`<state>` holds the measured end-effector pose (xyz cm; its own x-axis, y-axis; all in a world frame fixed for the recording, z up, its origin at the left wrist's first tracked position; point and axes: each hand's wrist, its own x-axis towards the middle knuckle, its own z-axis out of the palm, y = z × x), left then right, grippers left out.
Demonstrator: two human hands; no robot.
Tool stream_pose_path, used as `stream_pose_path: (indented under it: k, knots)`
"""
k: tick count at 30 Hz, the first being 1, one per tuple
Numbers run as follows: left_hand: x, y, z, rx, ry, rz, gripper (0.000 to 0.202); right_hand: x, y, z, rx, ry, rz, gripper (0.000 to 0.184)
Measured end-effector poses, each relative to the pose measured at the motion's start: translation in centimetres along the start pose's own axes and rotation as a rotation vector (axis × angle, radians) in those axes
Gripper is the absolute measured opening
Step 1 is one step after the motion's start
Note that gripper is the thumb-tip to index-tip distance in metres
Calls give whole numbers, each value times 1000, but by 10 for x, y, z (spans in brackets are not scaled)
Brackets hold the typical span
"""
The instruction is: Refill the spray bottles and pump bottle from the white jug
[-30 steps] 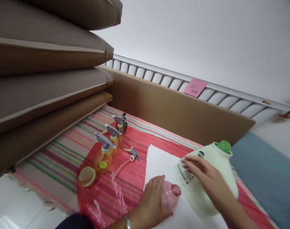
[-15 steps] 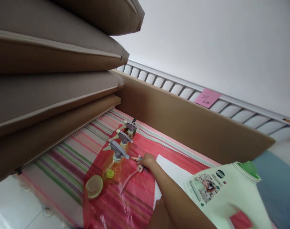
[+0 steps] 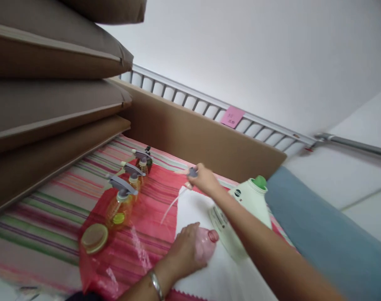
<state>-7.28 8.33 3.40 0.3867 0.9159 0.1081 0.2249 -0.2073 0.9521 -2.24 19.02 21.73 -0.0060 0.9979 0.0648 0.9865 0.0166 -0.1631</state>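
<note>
My left hand [image 3: 183,254], with a silver bangle at the wrist, is wrapped round a clear pink bottle [image 3: 205,243] that has no top on its neck. The bottle is tilted over a white cloth [image 3: 195,205]. Beyond it, my right hand [image 3: 207,180] grips a trigger sprayer head [image 3: 192,172], whose thin dip tube [image 3: 171,207] hangs down to the left. Just past my right forearm stands a pale green jug [image 3: 251,200] with a green spout, partly hidden by the arm.
Several spray bottles [image 3: 120,207] with grey triggers stand in a row on a red plastic sheet [image 3: 159,179], near a round lidded jar [image 3: 95,238]. Stacked cushions [image 3: 52,100] rise at the left. A brown board [image 3: 190,136] borders the striped cloth [image 3: 52,209] at the back.
My left hand has come into view holding the pink bottle. My right hand has lifted the sprayer head and its tube away from the red sheet. The view has shifted right.
</note>
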Motion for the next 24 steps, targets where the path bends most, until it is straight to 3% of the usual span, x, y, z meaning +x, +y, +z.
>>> stream_pose_path:
  k: [2, 4, 7, 12, 20, 24]
  knots:
    - [1, 0, -1, 31, -1, 1, 97, -29, 33, -47, -11, 139, 14, 34]
    - [2, -1, -1, 35, 6, 6, 97, -62, 65, -82, -11, 315, 18, 32]
    - [1, -2, -1, 33, 29, 32, 94, -107, 104, -102, -35, 451, 1, 32]
    - [-4, -4, -1, 63, 49, 59, 92, -137, 122, -94, -11, 496, -53, 33]
    - [-3, -3, -1, 99, 37, 57, 95, -132, 110, -84, -138, 533, -83, 32]
    - [-1, -3, -1, 97, 29, 85, 91, -132, 101, -59, -208, 441, -170, 25]
